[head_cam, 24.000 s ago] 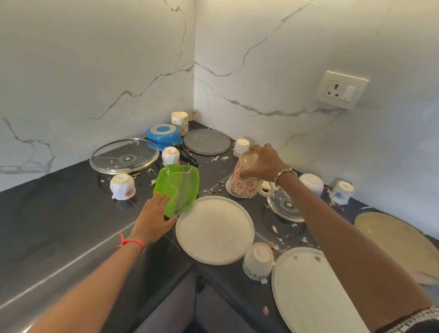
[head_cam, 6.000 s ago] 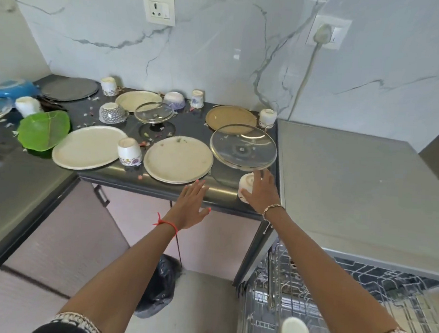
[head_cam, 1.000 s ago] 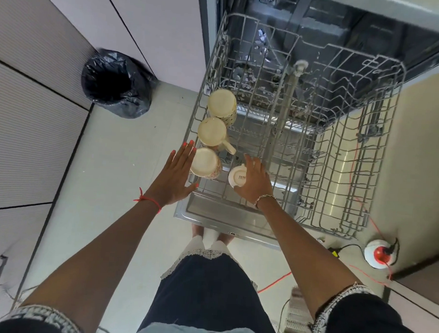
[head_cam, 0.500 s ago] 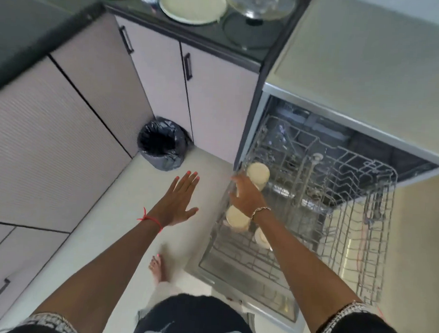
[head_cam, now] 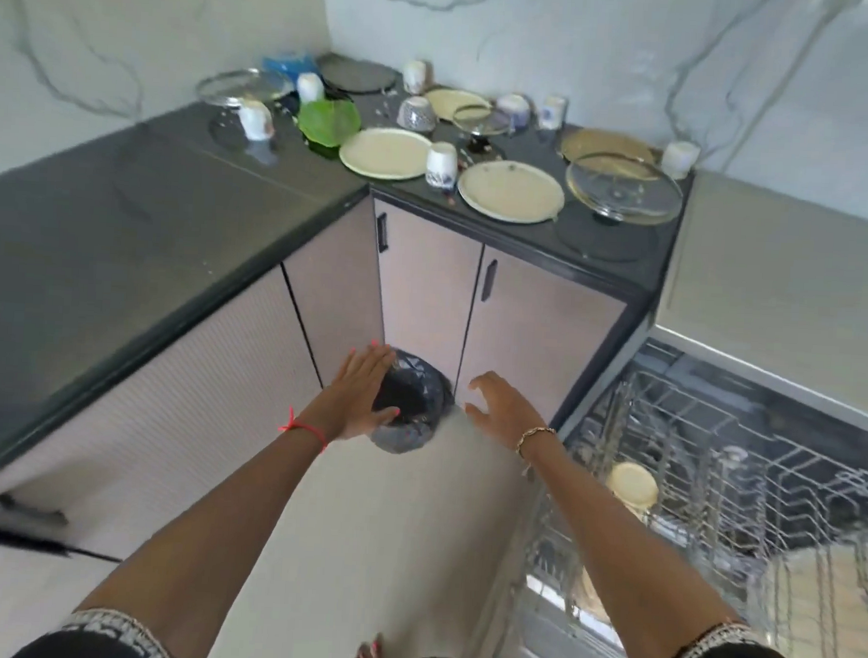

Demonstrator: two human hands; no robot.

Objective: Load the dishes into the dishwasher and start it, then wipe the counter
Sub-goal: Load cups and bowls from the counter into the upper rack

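Both hands are out in front over the floor, btwn counter and dishwasher, and both are empty. The left grip has its fingers straight and together, palm flat, seen above the black bin. The right grip has its fingers spread and loosely bent, just right of the bin, in front of the cupboard doors.

Most dishes sit on the far part of the dark counter:
- two cream plates w/ a small white cup btwn them
- a glass lid at the right end
- a green plate
- more cups, a bowl and another lid nr the wall, w/ food scraps round them

The dishwasher rack is pulled out at lower right. One upturned mug shows in it; the bottom-right corner is too blurred to read.

Step in hand, prob.: reach for the next dish. Loading looks early, w/ lots left on the counter. To do it well:
- Take the pieces nearest the rack first, e.g. the glass lid or the right-hand plate.
- The lid seems to rest knob-down, so it may rock. Steady its rim w/ one grip and lift w/ the other.
- Wrap cups round the body, not the rim.
- Slide plates to the counter edge to get fingers under, then tip the scraps into the bin before racking.
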